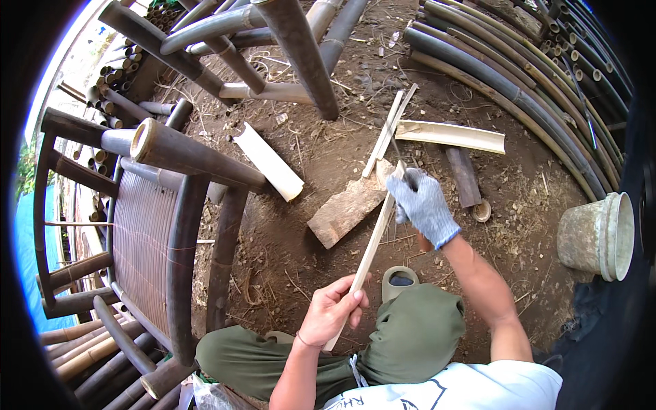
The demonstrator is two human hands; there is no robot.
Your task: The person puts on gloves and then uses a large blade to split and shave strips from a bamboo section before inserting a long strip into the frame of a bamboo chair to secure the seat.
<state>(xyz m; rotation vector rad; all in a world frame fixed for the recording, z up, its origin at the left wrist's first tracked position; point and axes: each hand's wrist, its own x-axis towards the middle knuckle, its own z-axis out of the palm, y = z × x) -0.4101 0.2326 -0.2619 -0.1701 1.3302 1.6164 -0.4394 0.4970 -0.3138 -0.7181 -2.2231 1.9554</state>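
My bare left hand (333,309) is closed around the lower part of a pale split bamboo strip (374,247), which slants up and away from my lap. A grey knitted glove covers my right hand (425,205), closed on a knife. The thin dark knife blade (395,147) sticks out past the glove, and a bit of brown handle shows below it. Fingers and glove hide where blade and strip meet. Under the strip's far end lies a rough wooden block (347,213). Two pale slats (383,137) lie just beyond it.
Curved split bamboo pieces (272,164) lie on the dirt floor among shavings. Bamboo chair frames (188,253) stand at the left and far side. Long bamboo poles (506,75) are stacked at the far right, above a dirty white bucket (593,236).
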